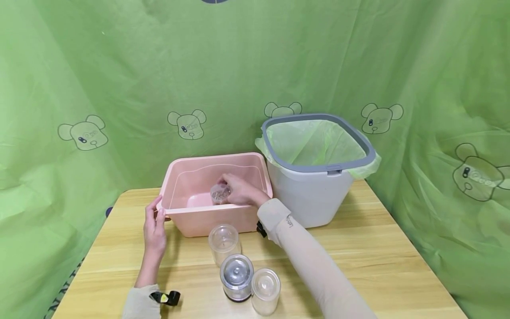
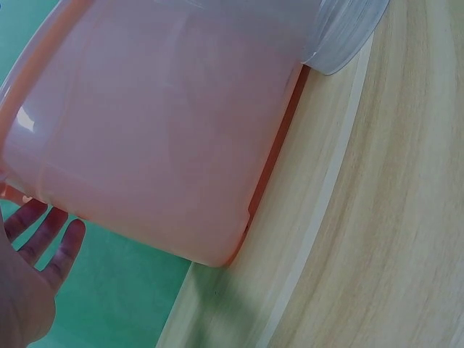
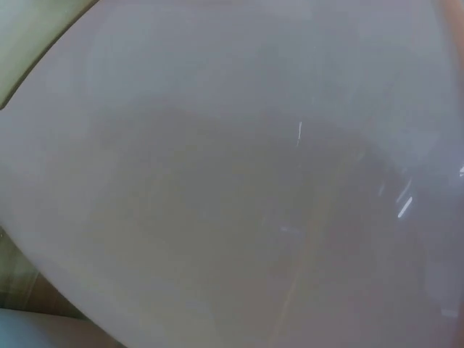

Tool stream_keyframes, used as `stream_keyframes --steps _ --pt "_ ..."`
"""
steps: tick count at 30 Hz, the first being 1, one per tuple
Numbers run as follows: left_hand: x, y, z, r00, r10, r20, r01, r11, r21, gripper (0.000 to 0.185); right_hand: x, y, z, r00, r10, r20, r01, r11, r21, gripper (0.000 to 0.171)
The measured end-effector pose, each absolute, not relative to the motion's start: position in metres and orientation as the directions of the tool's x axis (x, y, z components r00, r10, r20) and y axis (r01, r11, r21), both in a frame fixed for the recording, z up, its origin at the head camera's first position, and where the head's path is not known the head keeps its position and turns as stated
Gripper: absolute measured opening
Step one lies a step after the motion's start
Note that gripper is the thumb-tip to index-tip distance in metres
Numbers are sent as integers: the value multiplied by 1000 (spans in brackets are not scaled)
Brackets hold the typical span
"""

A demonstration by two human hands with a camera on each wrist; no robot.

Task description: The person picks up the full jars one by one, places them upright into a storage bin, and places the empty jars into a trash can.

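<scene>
Jars (image 1: 237, 271) before basin (image 1: 193, 220), bin (image 1: 307, 199) right

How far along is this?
Done: the bin is lined with a green bag. In hand: the right hand holds a clear container inside the pink basin, left hand at its edge. Possibly remaining: three jars standing on the table outside the basin.

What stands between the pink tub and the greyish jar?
A clear jar stands between the pink tub and the greyish jar; the head view shows it.
</scene>
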State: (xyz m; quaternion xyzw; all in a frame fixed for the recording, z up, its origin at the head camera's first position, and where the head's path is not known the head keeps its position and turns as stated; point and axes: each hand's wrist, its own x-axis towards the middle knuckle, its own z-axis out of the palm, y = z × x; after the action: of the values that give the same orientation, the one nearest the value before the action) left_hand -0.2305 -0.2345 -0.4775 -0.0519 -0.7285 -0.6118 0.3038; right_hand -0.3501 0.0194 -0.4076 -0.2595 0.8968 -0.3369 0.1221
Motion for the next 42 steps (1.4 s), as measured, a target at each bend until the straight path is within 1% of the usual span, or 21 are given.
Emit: stream_keyframes --steps 9,19,26,36,42 --pt "-231 -235 -478 -800 -302 519 461 246 853 42 -353 17 -411 -831 -551 -75 -382 664 -642 63" --pt "-232 -234 -477 -798 -303 521 464 244 852 42 -356 16 -410 -814 -577 -75 -427 680 -596 61" --pt "-231 -234 -477 -797 -302 523 467 242 851 41 -359 16 -411 -790 -610 -65 -487 688 -537 59" --pt "-231 -235 -478 -812 -296 503 448 237 862 42 -361 14 -413 -763 -640 -91 -496 670 -552 55" --pt "-229 -235 -477 -815 -303 493 436 240 868 42 -360 14 -415 -761 -643 -85 -510 674 -534 56"
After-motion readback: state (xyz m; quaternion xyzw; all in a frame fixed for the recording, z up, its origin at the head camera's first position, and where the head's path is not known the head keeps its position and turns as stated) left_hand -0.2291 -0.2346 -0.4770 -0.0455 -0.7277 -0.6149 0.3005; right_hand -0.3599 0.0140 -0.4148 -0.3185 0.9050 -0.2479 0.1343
